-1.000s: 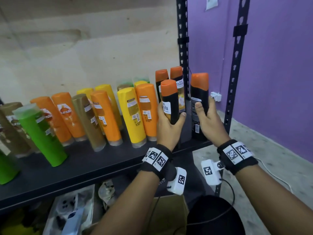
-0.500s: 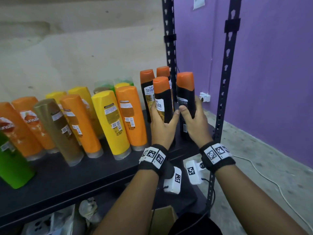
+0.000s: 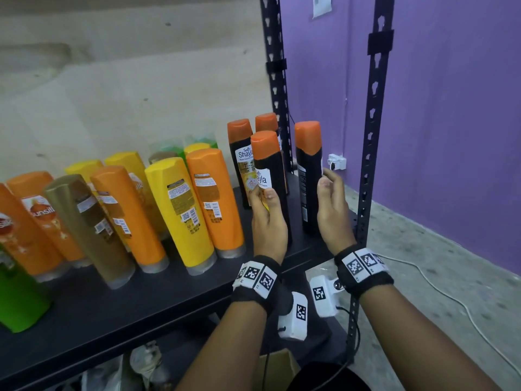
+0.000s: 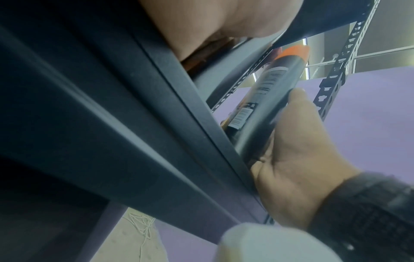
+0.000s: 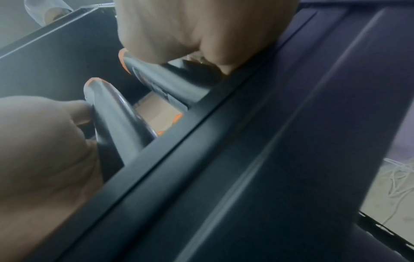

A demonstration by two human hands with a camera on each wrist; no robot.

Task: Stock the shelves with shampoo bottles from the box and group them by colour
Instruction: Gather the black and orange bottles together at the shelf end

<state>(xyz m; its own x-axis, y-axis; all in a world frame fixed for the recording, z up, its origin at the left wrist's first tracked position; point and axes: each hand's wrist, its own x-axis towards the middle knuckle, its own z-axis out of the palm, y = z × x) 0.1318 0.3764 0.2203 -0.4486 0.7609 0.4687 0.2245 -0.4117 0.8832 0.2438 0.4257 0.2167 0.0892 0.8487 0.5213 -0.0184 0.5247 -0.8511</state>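
Two black shampoo bottles with orange caps stand at the right end of the dark shelf [image 3: 141, 300]. My left hand [image 3: 265, 215] grips the left black bottle [image 3: 267, 170], thumb on its front label. My right hand [image 3: 332, 204] curls round the right side of the right black bottle [image 3: 308, 176]. In the left wrist view, the right hand [image 4: 298, 150] wraps that bottle [image 4: 264, 106]. The right wrist view shows both bottles [image 5: 112, 109] [image 5: 156, 79] on the shelf edge. Two more black bottles [image 3: 239, 153] stand behind them.
Orange [image 3: 214, 201], yellow [image 3: 180, 210] and brown [image 3: 90, 227] bottles fill the shelf to the left, and a green one [image 3: 19, 300] stands at the far left. A rack post [image 3: 366, 165] rises right of my right hand. A cardboard box [image 3: 277, 365] sits below.
Half a second ago the two held bottles and my hands were close together. Now they stand apart with a gap between them, both still held.
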